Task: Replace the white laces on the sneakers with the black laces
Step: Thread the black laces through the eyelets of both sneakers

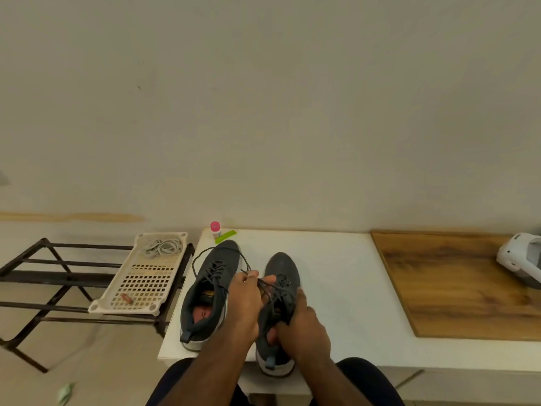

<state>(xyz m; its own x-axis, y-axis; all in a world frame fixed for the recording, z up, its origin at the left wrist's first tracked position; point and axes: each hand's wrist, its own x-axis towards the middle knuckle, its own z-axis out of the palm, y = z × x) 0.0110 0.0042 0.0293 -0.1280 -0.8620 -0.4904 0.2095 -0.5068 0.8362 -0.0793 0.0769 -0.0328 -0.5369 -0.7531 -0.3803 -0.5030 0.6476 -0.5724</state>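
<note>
Two dark grey sneakers stand side by side on the white table [336, 288], toes pointing away. The left sneaker [210, 291] carries a black lace [205, 256] whose long loop lies over its toe. My left hand [246, 300] pinches the black lace ends above the right sneaker [282, 276], near its upper eyelets. My right hand [304, 326] grips the right sneaker's collar at its right side. The white laces [164, 247] lie bundled in a cream plastic tray [140, 288] to the left.
The tray rests on a black metal rack [44, 276] left of the table. A pink-capped bottle [215, 229] and a green comb [226, 237] sit at the table's back edge. A wooden board [450, 285] and a white device [521, 259] lie at right.
</note>
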